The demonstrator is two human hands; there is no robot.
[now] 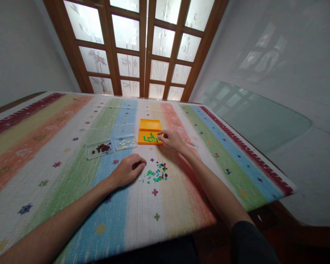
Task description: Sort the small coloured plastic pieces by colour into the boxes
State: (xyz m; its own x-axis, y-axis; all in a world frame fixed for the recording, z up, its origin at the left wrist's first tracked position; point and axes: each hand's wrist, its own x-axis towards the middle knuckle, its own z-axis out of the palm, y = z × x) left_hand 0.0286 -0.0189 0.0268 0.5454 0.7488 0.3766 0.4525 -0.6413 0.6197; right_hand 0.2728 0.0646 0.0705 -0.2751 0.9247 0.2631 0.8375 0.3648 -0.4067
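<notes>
My right hand point(172, 140) is over the right edge of an open orange case point(150, 125), its thumb and forefinger bent toward each other; whether a small piece is between them is too small to tell. Green pieces point(151, 138) lie in the near half of the case. Resting on the cloth, my left hand point(129, 169) has curled fingers, with its fingertips beside a loose pile of green, blue and brown pieces point(156, 173). Anything inside that curl is hidden.
Left of the case are a clear tray point(123, 147) with cream pieces and another clear tray point(99, 155) with dark brown pieces. A striped tablecloth point(143, 216) covers the table. Glass-paned doors point(143, 47) stand beyond, with a wall at the right.
</notes>
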